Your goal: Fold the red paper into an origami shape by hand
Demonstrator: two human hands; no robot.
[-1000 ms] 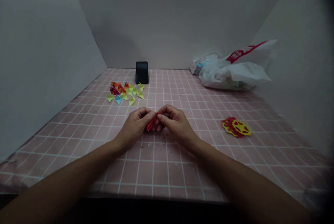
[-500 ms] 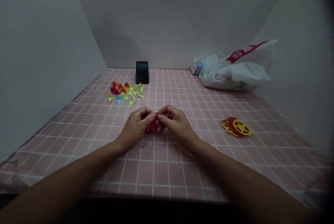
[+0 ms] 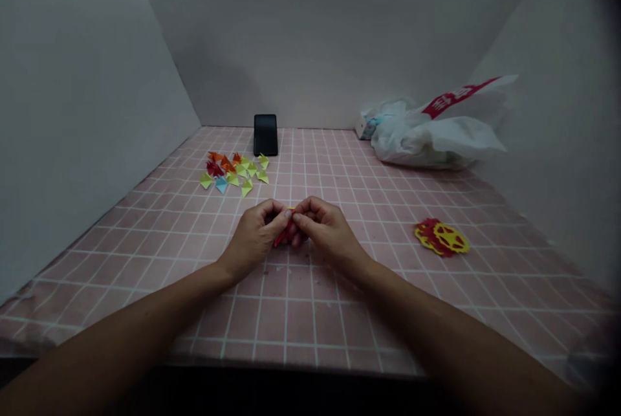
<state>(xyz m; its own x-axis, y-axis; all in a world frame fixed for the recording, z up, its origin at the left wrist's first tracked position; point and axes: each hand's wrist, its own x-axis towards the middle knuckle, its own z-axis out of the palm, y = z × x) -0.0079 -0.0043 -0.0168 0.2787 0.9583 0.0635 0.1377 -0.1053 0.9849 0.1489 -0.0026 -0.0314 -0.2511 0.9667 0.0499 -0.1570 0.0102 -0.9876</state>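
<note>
Between my fingertips, above the middle of the table, is a small piece of red folded paper (image 3: 281, 238), mostly covered by the fingers. A thin yellow edge shows above it. My left hand (image 3: 255, 229) pinches it from the left, thumb on top. From the other side my right hand (image 3: 327, 227) closes thumb and forefinger on it, close to the left thumb tip. Beyond the left hand lies a group of small folded paper birds (image 3: 233, 171) in yellow, orange, red and light blue.
A black phone (image 3: 265, 134) leans upright near the back wall. Red and yellow cut-out discs (image 3: 442, 237), one with a star, lie in a pile at right. A white plastic bag (image 3: 436, 138) rests against a small box (image 3: 365, 125). Pink checked cloth (image 3: 301, 325) covers the table.
Both hands keep almost the same place and grip on the red folded paper, with only slight finger movement. The whole view has shifted slightly.
</note>
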